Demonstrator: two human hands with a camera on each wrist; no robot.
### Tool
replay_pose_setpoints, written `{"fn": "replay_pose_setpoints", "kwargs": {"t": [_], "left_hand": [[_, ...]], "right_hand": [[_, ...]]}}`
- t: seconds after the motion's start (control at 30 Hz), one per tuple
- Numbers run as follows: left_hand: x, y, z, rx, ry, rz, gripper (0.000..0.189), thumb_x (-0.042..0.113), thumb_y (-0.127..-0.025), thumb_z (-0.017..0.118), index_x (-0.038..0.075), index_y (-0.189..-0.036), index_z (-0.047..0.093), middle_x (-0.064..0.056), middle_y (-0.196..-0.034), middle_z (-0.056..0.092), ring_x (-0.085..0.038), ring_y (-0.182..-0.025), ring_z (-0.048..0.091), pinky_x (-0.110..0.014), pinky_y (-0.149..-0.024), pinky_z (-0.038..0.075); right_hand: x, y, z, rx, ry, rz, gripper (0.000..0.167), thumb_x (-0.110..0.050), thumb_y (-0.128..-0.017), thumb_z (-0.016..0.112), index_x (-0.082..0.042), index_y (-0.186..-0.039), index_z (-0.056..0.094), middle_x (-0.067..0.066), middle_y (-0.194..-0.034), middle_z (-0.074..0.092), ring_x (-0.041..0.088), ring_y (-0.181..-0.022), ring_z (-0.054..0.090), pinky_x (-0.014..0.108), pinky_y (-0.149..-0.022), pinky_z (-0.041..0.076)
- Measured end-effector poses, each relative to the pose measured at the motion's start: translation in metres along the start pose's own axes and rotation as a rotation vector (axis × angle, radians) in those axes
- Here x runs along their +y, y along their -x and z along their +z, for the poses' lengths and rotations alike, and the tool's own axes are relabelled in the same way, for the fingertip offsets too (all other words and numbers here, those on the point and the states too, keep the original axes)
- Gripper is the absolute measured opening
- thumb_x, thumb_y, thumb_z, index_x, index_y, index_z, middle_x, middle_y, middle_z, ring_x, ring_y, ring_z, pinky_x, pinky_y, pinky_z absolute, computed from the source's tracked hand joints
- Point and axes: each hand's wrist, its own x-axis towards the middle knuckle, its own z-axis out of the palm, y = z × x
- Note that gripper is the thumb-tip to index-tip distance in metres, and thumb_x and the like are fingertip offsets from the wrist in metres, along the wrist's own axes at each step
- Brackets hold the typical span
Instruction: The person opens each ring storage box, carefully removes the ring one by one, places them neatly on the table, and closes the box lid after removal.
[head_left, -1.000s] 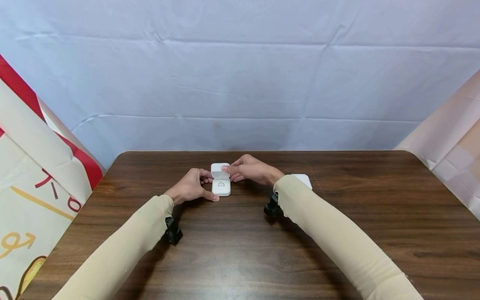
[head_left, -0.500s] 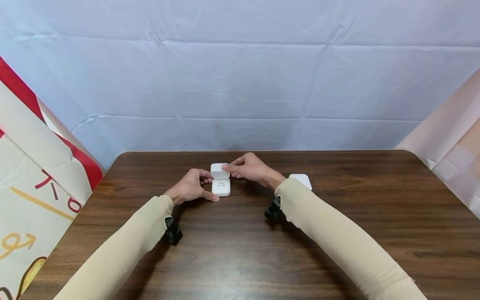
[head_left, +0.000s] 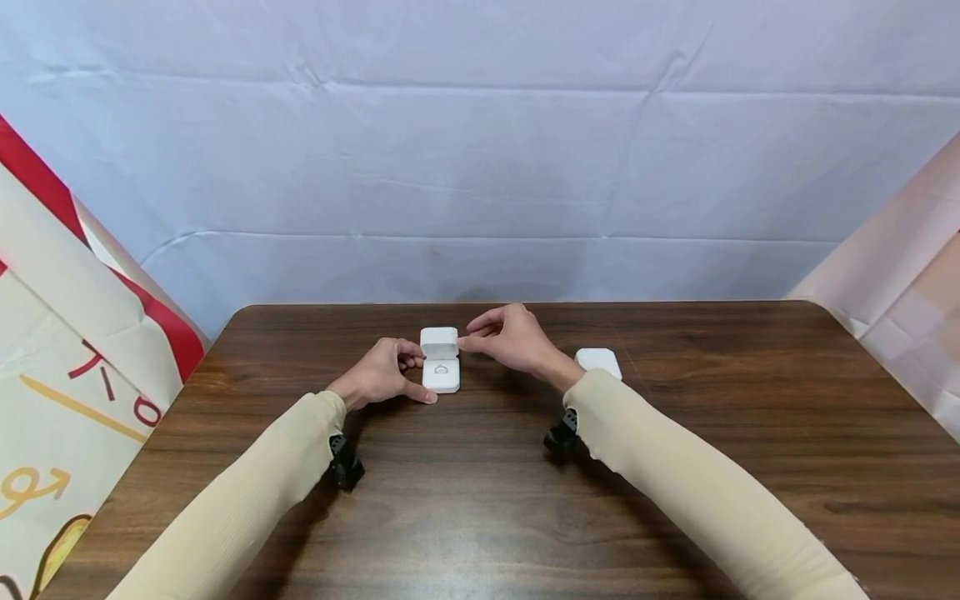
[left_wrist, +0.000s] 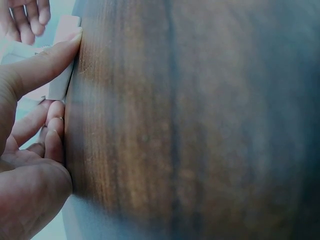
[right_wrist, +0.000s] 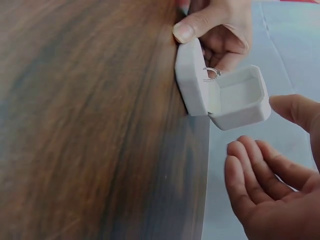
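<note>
A white ring box [head_left: 441, 383] stands on the wooden table with its lid [head_left: 438, 337] raised. Upright in its cushion sits a silver-coloured ring [right_wrist: 212, 74]. My left hand [head_left: 382, 372] grips the box's base from the left, thumb at the front corner and fingers at the back, as the left wrist view also shows. Just right of the lid is my right hand [head_left: 513, 339], its thumb tip right at the lid's edge. In the right wrist view, the right hand's fingers [right_wrist: 245, 175] are loosely bent beside the lid, with nothing between them and the thumb.
Beyond my right wrist lies a second white piece [head_left: 598, 361], flat with cut corners. The brown table [head_left: 465, 500] ends at a pale hanging cloth [head_left: 480, 167] behind. A printed sheet [head_left: 82, 400] hangs along the left side.
My right hand has drawn back to the right, its thumb leaving the lid's front for its edge. The lid stands more upright. My left hand keeps its grip on the base.
</note>
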Motion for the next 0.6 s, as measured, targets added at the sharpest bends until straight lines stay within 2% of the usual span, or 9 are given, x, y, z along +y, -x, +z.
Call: {"fn": "replay_pose_setpoints", "kwargs": {"t": [0.13, 0.27, 0.6], "left_hand": [[0.000, 0.000, 0.000, 0.005, -0.004, 0.003, 0.052, 0.016, -0.056, 0.090, 0.003, -0.098, 0.063, -0.009, -0.089, 0.057, -0.022, -0.079, 0.047, -0.033, -0.071, 0.039], [0.000, 0.000, -0.001, 0.010, -0.005, 0.002, 0.052, 0.015, -0.055, 0.090, 0.003, -0.098, 0.063, -0.009, -0.088, 0.056, -0.022, -0.079, 0.047, -0.034, -0.071, 0.039], [0.000, 0.000, -0.001, 0.005, -0.012, 0.015, 0.049, 0.015, -0.056, 0.090, 0.003, -0.096, 0.063, -0.009, -0.088, 0.057, -0.022, -0.079, 0.047, -0.033, -0.071, 0.039]], "right_hand": [[0.002, 0.007, 0.002, 0.019, 0.012, -0.107, 0.028, -0.024, -0.075, 0.077, -0.005, -0.095, 0.070, -0.002, -0.079, 0.066, 0.015, -0.070, 0.062, 0.031, -0.061, 0.048], [0.002, 0.014, 0.006, 0.011, 0.016, -0.185, 0.023, -0.018, -0.074, 0.078, -0.004, -0.090, 0.070, -0.002, -0.075, 0.066, 0.017, -0.067, 0.062, 0.030, -0.060, 0.049], [0.006, 0.020, 0.020, -0.020, 0.038, -0.219, 0.020, -0.018, -0.073, 0.079, -0.006, -0.088, 0.071, -0.005, -0.074, 0.066, 0.013, -0.067, 0.063, 0.026, -0.060, 0.049]]}}
